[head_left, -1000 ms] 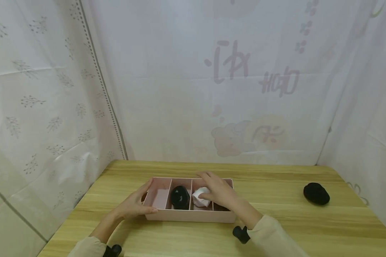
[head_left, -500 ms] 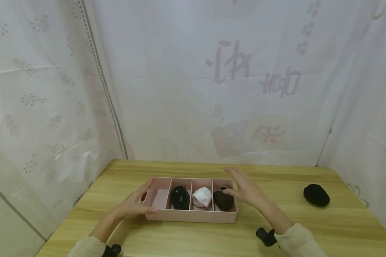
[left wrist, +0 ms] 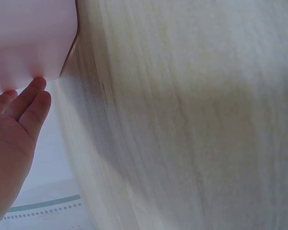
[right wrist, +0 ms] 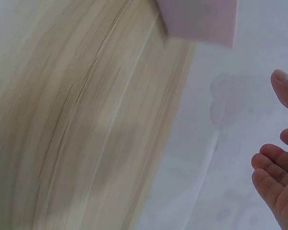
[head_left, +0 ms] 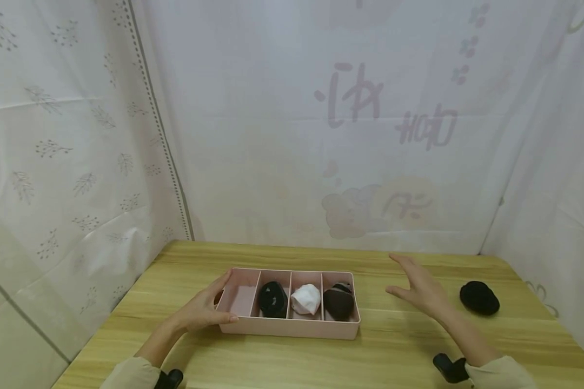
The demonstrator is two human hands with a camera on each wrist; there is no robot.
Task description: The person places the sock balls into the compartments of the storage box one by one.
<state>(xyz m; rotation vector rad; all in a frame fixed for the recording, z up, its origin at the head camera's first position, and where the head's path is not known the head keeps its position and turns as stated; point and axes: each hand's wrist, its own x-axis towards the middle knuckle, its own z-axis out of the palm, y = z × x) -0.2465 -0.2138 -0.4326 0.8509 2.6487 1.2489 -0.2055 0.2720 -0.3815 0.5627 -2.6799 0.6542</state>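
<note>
A pink box (head_left: 292,327) with several compartments in a row stands on the wooden table. My left hand (head_left: 206,309) grips its left end, thumb at the front and fingers behind; in the left wrist view, fingertips of the left hand (left wrist: 21,117) touch the pink wall. The leftmost compartment is bare. To its right sit a black bundle (head_left: 272,300), a white cloth bundle (head_left: 305,299) and a dark brown bundle (head_left: 339,303), one per compartment. My right hand (head_left: 420,289) hovers with spread fingers between the box and a round black bundle (head_left: 479,297), holding nothing.
The wooden table (head_left: 394,351) has a back edge against a pale printed curtain (head_left: 253,162). A second curtain (head_left: 78,162) with leaf prints hangs at the left, and another one borders the right side.
My right hand has moved from over the white bundle, past the brown one, to the right, uncovering the box's right end. The left hand and the box stay where they were.
</note>
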